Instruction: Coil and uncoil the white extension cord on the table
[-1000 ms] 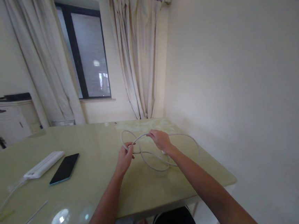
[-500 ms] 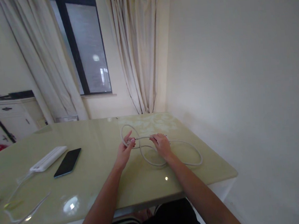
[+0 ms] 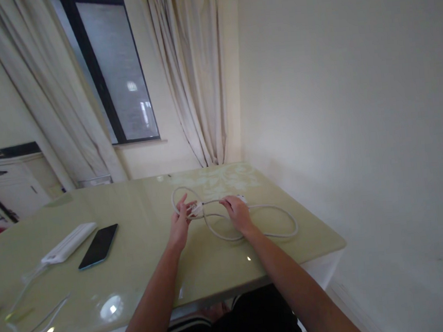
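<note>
A white cable [image 3: 264,205] lies in big loops on a shiny green desk [image 3: 139,204]. It is well to the right of the black phone [image 3: 98,246].

The left hand [image 3: 180,224] is to the right of the phone, at the end of the cable nearest to it. Its fingers [image 3: 183,213] are curled shut on the cable, close to a small white plug [image 3: 196,209]. One finger sticks up a little. A small loop of the cable curves round behind this hand.

The right hand [image 3: 238,213] is farther from the phone, just past the plug. Its fingers [image 3: 227,202] are pinched shut on the cable too. A short, straight bit of cable runs between the two hands. A big loop lies flat on the desk past the right hand, on the side away from the phone. Another loop lies under the two hands.

A long white power strip [image 3: 68,243] lies just to the left of the phone, side by side with it. A thin white cord [image 3: 37,326] lies on the desk nearer to the person than the phone.

Far behind the phone there is a dark window [image 3: 116,77] with pale curtains [image 3: 194,75] on both sides. A white cabinet [image 3: 2,190] stands behind the phone and to the left.
</note>
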Available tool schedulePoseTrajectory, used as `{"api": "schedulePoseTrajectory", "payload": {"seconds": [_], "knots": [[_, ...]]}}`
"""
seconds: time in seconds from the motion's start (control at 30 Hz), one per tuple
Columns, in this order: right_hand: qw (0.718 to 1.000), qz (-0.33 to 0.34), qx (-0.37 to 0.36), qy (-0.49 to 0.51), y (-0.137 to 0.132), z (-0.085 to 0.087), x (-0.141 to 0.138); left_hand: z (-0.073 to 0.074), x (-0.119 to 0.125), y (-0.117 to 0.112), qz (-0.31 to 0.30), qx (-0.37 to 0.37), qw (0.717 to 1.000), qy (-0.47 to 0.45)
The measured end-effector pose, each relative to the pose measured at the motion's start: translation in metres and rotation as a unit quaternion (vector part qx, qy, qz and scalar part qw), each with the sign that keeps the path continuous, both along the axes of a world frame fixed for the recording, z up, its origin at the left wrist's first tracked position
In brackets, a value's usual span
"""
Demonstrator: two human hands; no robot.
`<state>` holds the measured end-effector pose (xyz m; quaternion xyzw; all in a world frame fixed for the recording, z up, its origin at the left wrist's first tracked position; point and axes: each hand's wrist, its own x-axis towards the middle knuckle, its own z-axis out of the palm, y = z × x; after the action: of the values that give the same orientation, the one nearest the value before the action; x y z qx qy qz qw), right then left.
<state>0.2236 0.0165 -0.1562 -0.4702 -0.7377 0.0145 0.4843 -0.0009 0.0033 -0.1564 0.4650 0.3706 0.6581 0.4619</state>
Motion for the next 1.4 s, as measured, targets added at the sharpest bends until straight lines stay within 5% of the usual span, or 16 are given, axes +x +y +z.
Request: {"api": "schedulePoseTrajectory", "payload": {"seconds": [0.13, 0.27, 0.37, 0.5, 0.73, 0.97, 1.17, 1.4], "knots": [[0.98, -0.034, -0.01, 0.196, 0.004, 0.002, 0.011, -0.015, -0.015, 0.014, 0.107, -0.071, 0.991, 0.028], [0.933, -0.016, 0.006, 0.359, 0.01, 0.005, 0.018, -0.027, -0.029, 0.026, 0.217, -0.118, 0.951, 0.187], [0.889, 0.01, 0.024, 0.458, 0.013, 0.009, 0.02, -0.029, -0.035, 0.03, 0.275, -0.111, 0.929, 0.223], [0.84, 0.004, 0.039, 0.541, 0.016, 0.013, 0.026, -0.031, -0.038, 0.031, 0.258, -0.088, 0.946, 0.176], [0.807, 0.006, 0.015, 0.59, 0.02, 0.011, 0.039, -0.027, -0.047, 0.031, 0.269, 0.013, 0.96, 0.072], [0.795, -0.018, -0.079, 0.601, 0.026, 0.009, 0.045, -0.03, -0.055, 0.03, 0.329, -0.081, 0.941, 0.005], [0.807, -0.031, -0.158, 0.568, 0.03, 0.003, 0.044, -0.023, -0.056, 0.034, 0.276, -0.125, 0.951, -0.054], [0.797, -0.049, -0.166, 0.579, 0.029, 0.003, 0.046, -0.017, -0.058, 0.03, 0.206, -0.145, 0.959, -0.128]]}}
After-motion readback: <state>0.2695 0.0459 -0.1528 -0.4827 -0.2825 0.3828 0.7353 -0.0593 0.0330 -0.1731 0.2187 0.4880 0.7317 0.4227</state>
